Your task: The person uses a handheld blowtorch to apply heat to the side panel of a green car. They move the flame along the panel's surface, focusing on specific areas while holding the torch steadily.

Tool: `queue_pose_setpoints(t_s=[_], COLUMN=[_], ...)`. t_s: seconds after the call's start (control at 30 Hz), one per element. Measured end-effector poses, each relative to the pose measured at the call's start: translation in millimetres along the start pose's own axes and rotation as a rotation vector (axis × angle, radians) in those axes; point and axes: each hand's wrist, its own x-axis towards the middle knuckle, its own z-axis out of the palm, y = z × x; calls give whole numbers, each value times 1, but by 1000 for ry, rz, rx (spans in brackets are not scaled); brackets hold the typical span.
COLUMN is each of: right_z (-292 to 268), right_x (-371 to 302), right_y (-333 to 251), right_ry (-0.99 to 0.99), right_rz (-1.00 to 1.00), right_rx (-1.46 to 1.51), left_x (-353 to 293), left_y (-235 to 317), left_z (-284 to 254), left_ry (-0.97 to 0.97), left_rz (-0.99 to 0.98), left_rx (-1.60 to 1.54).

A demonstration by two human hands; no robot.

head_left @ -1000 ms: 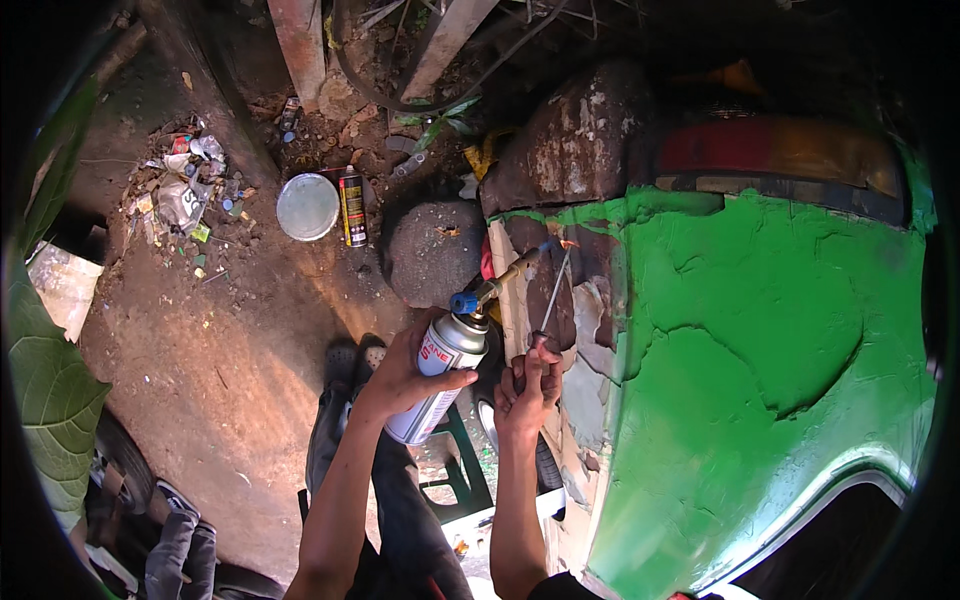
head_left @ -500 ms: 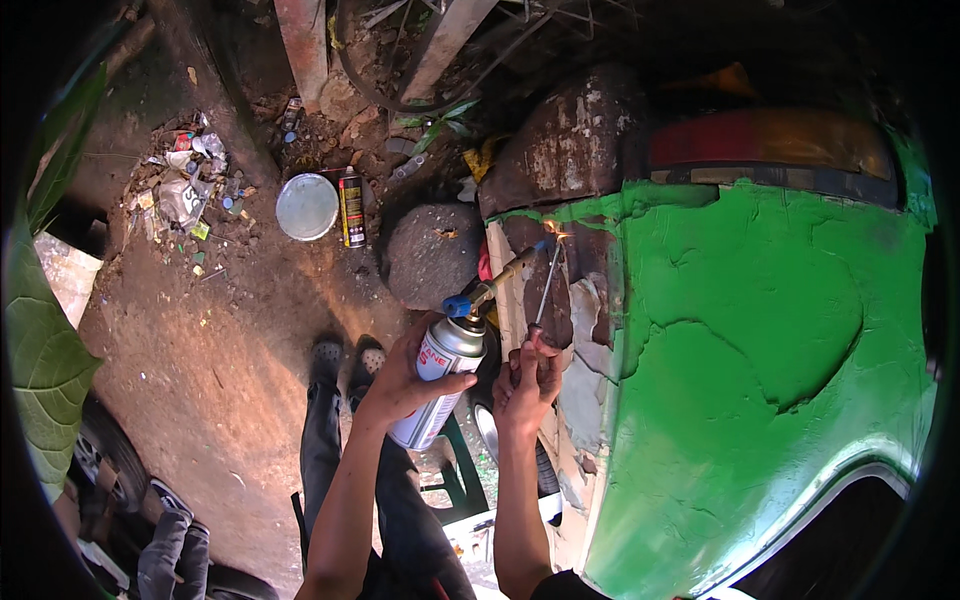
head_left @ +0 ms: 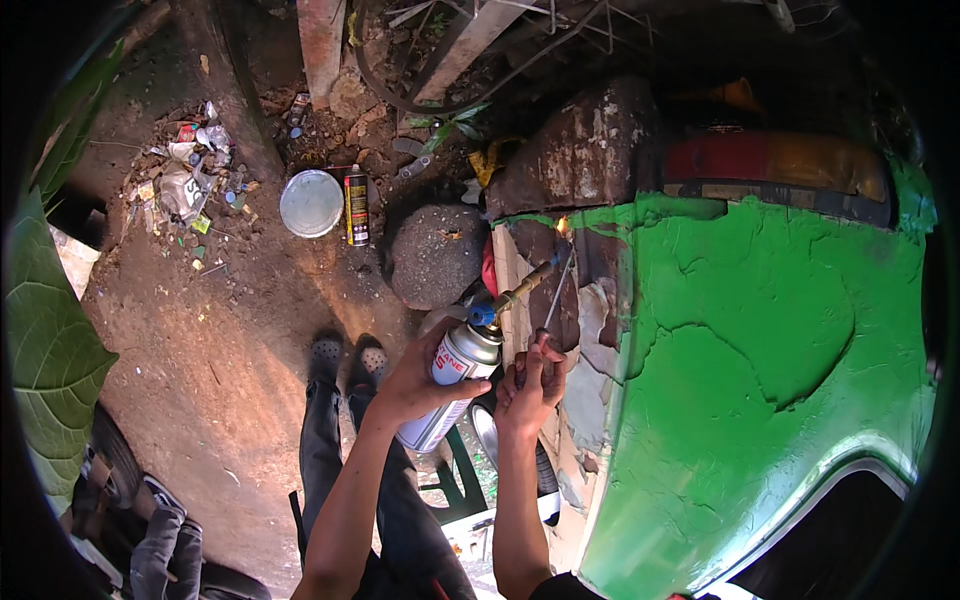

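Observation:
My left hand [head_left: 420,382] is wrapped around a white and silver gas canister [head_left: 462,362]. A brass blowtorch head [head_left: 522,288] with a blue knob is fitted on top of the canister. In my right hand [head_left: 532,388] is a thin-shafted screwdriver [head_left: 561,285], its handle mostly covered by my fingers. A small orange flame [head_left: 563,226] burns around the screwdriver's tip, just beyond the torch nozzle. Both tools are beside the edge of a green car body panel [head_left: 740,310], over a strip of brown, broken surface [head_left: 540,240].
A tail light [head_left: 775,160] sits above the cracked green panel. Left of the work are a large stone [head_left: 436,256], a round lid [head_left: 310,204], a black and yellow spray can [head_left: 357,206] and a litter heap [head_left: 185,185]. Another person's legs [head_left: 165,555] show at lower left.
The torch has shifted slightly right and back toward me, its nozzle now nearer the screwdriver shaft. The flame at the tip looks smaller and more upright. Both grips are unchanged.

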Motion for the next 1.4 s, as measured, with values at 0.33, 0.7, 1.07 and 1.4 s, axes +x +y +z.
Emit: queue_pose_setpoints(t_s=[0.33,0.7,1.07,1.4], right_z=[1,13,6,5], right_x=[5,4,10,12], right_y=[-8,-3,2,-6], right_ry=[-25,-4,-35,-56], right_rz=[19,53,53,54], right_rx=[-41,57,39,47], left_x=[-4,0,-3,-3], left_y=[4,13,27,19], left_z=[-10,-5,-17,-14], left_ry=[46,66,39,57], left_rz=[28,172,68,103], left_rx=[91,54,93,114])
